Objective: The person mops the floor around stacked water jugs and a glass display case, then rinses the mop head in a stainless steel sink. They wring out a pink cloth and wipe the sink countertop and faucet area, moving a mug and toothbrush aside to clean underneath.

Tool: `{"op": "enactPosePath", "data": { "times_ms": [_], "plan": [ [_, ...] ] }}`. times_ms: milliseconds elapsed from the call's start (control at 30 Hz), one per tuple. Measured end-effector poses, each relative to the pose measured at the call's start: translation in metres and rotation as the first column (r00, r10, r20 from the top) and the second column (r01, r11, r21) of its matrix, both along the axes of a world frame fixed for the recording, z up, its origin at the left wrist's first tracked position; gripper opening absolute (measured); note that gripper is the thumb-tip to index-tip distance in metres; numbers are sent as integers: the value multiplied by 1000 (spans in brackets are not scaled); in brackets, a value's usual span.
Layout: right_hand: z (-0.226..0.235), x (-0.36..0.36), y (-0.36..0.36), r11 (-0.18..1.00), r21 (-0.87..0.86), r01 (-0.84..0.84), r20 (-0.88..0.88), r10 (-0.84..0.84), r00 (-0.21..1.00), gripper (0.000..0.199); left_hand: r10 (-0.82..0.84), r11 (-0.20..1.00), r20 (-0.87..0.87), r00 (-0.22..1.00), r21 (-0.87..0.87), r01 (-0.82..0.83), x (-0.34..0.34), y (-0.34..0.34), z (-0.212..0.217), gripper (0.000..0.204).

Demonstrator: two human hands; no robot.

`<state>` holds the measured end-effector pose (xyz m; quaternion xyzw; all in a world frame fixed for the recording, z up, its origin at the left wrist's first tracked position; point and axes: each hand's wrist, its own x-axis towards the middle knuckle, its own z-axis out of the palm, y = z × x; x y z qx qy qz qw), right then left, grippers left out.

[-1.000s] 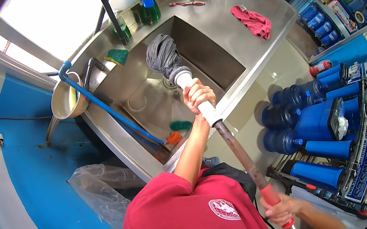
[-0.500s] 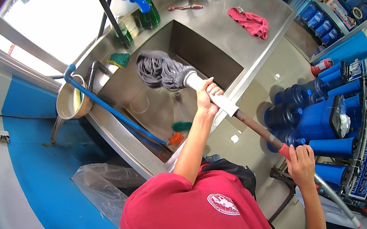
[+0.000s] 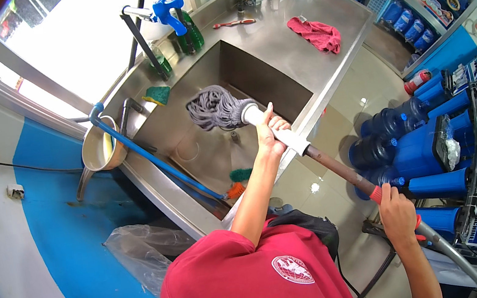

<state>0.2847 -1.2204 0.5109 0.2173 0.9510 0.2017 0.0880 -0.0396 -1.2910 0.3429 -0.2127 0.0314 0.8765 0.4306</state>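
A mop with grey strands (image 3: 214, 108) is held slantwise over the stainless steel sink (image 3: 276, 69), its head above the basin. My left hand (image 3: 271, 130) is closed round the white collar just below the strands, with the thumb lying along it. Farther down, my right hand (image 3: 397, 209) grips the brown and grey handle near a red ring. The lower end of the handle runs off past my right forearm. Inside the basin, below the mop head, lies a blue-handled brush (image 3: 166, 158) with orange bristles beside a green scrubber (image 3: 241, 175).
A green and yellow sponge (image 3: 156, 95) sits on the sink rim by a blue tap (image 3: 170, 13). A pink cloth (image 3: 316, 34) and a toothbrush (image 3: 234, 24) lie on the counter. At left hangs a beige dipper (image 3: 96, 150). Blue water jugs (image 3: 380, 125) crowd the right side.
The mop head has shifted slightly right and down in the picture, its strands swinging. My right hand has moved a little right and down with the handle. Both hands keep their grip.
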Motion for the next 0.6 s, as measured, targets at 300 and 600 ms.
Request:
{"op": "enactPosePath", "data": {
  "times_ms": [300,600],
  "plan": [
    [27,-21,-16,-299,-749,591,662,-304,685,26,20,752,-69,997,659,30,-20,-27,-20,24],
    [45,-40,-59,-681,-478,555,810,-97,578,23,206,249,247,947,923,-295,-12,-33,-20,19]
  ]
}}
